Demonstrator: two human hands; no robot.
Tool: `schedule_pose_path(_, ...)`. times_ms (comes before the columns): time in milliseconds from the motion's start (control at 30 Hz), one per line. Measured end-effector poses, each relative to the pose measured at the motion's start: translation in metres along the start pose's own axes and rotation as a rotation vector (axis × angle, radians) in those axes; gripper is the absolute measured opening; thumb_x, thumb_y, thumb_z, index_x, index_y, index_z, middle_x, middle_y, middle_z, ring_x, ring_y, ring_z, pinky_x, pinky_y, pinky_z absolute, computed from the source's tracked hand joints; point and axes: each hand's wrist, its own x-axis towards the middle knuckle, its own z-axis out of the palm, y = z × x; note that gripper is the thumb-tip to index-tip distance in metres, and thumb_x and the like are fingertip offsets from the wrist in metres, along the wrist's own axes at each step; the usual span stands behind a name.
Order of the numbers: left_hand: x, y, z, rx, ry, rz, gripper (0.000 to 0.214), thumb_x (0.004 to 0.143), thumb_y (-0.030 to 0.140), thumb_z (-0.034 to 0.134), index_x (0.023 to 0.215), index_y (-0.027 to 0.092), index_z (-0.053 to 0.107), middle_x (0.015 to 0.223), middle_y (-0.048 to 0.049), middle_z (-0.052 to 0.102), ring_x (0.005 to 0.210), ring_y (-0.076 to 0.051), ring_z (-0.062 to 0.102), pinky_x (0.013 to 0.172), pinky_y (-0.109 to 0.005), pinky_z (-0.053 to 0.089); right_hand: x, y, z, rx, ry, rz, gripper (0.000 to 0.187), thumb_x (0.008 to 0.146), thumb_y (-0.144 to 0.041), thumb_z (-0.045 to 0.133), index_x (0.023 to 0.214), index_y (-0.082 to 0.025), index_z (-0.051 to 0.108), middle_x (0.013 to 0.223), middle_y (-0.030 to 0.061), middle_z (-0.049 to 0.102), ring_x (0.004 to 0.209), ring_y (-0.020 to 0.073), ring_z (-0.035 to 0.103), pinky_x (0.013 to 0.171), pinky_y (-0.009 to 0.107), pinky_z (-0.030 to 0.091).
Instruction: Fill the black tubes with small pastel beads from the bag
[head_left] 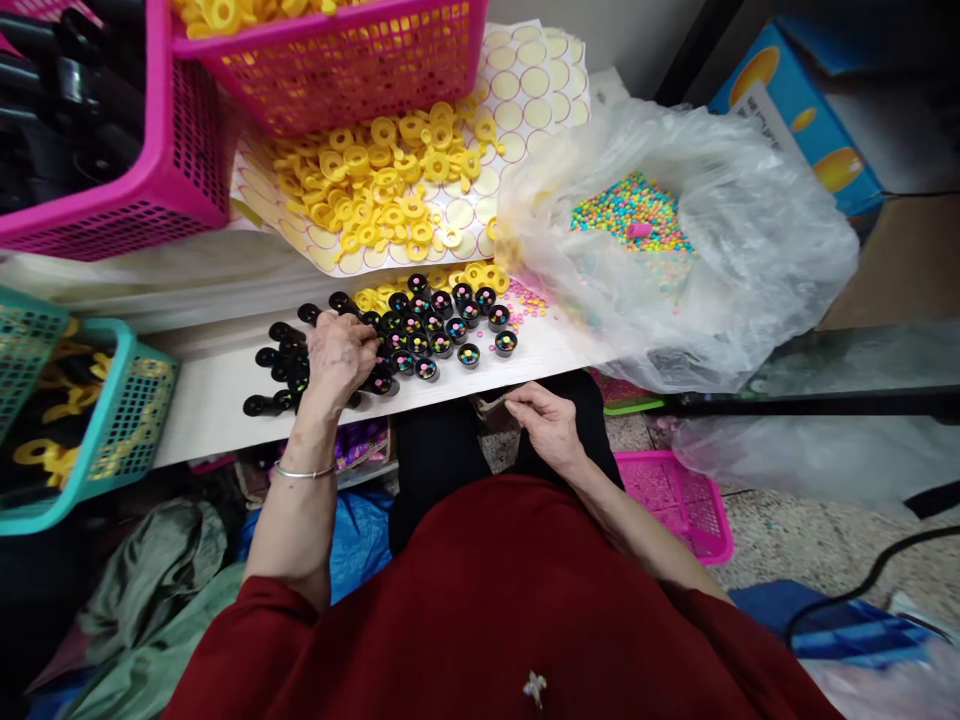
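My left hand (pixel 341 355) reaches in among the black plastic tubes (pixel 279 332), with its fingers bent and closed; the fingertips are partly hidden, so what they grip does not show. To its right, many black tubes stand upright close together, small colored beads (pixel 441 343) showing in their open tops. Left of the hand, more tubes lean outward. My right hand (pixel 551 425) is just below the front edge of the white board (pixel 525 360), thumb and fingers pressed together near a brownish flap (pixel 491 408). Whatever is in that pinch is too small to name.
Yellow ring-shaped plastic pieces (pixel 382 190) lie on a sheet of round stickers (pixel 525 85). Pink baskets (pixel 202 150) stand at the back left, a teal basket (pixel 135 420) at the left. A clear plastic bag (pixel 750 230) of beads sits right; loose pink beads (pixel 529 300) lie nearby.
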Motion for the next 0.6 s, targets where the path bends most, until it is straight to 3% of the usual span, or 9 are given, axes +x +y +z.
schedule_pose_path(600, 0.0, -0.011, 0.0, -0.067, 0.008, -0.016, 0.018, 0.072, 0.036, 0.064, 0.074, 0.025, 0.078, 0.08, -0.0051, 0.07, 0.086, -0.025, 0.057, 0.077, -0.038, 0.041, 0.002, 0.0, -0.003, 0.018, 0.036, 0.064, 0.013, 0.077, -0.03, 0.067, 0.072, -0.018, 0.07, 0.064, -0.0018, 0.055, 0.055, 0.0092, 0.046, 0.052, 0.025, 0.04)
